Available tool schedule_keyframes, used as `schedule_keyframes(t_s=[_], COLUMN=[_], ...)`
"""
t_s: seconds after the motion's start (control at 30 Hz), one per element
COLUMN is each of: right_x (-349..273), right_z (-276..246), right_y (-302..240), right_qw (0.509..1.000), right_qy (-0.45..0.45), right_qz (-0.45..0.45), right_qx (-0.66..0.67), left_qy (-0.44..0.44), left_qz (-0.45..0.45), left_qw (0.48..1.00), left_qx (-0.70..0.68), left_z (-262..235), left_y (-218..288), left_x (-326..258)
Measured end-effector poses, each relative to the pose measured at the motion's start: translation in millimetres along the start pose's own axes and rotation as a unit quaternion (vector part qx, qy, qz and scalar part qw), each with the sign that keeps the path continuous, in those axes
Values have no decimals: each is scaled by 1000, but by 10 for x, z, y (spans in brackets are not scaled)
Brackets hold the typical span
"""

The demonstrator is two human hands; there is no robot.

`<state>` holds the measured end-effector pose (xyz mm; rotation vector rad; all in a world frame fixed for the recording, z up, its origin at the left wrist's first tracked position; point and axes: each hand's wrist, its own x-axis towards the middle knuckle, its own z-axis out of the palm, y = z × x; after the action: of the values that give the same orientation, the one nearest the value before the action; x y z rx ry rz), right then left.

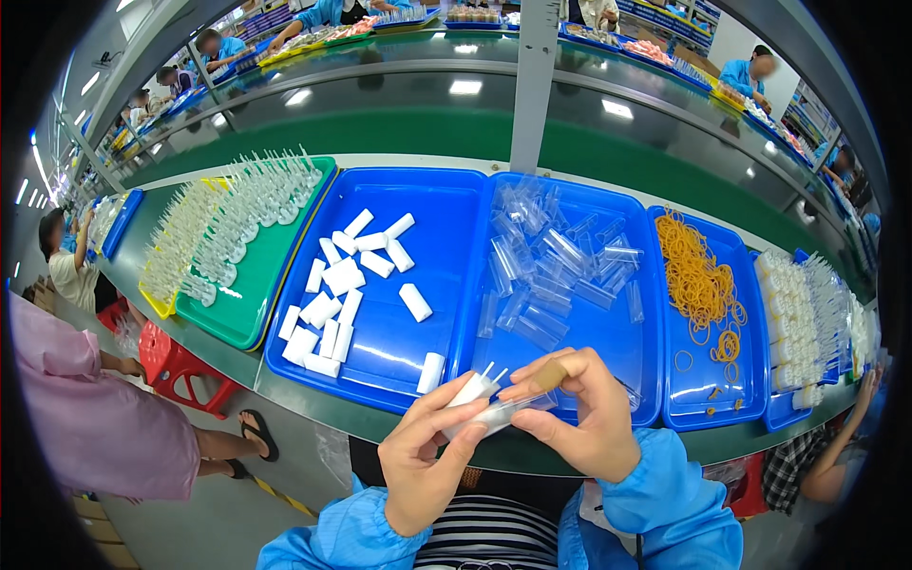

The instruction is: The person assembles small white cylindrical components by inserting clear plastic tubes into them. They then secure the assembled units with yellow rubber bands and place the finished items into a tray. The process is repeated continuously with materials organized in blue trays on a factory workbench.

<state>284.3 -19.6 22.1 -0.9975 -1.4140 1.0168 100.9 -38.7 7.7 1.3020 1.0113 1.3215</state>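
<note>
Close in front of me, my left hand (pixel 426 456) is closed around a white plastic piece (pixel 472 389) with thin white prongs sticking up from it. Between both hands lies a clear plastic sleeve (pixel 518 410), tilted up to the right. White material shows at its left end, though the fingers hide how the two fit together. Thumb and fingers of my right hand (pixel 587 413) pinch the clear sleeve. A tan wrap (pixel 549 374) sits around a finger of that hand.
A blue tray (pixel 385 356) holds white blocks. The blue tray (pixel 608 375) beside it holds clear sleeves. Orange rubber bands (pixel 689 271) lie in another, right. Pronged clear parts (pixel 252 218) stand on a green tray (pixel 242 318) at left. A metal post (pixel 535 95) rises behind the trays.
</note>
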Motion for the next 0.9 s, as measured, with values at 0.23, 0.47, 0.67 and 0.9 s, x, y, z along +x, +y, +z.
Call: schedule_keyframes(t_s=[0.23,0.47,0.67,0.9], right_x=[-44,158,56,-6], right_z=[13,-289,-272,-187], right_y=[53,73,-18,-17], right_qw=[1000,990,984,991], right_qy=[-3,-74,-67,-126], right_qz=[-1,74,98,51], right_qx=[-31,97,130,-15], left_qy=[18,-69,-19,-44], left_qz=[72,67,55,98], left_qw=[991,995,996,993], left_qx=[109,33,-70,-49], left_z=[47,-111,-125,-109], left_y=[-61,-62,-140,-176], left_x=[-15,52,-76,-95])
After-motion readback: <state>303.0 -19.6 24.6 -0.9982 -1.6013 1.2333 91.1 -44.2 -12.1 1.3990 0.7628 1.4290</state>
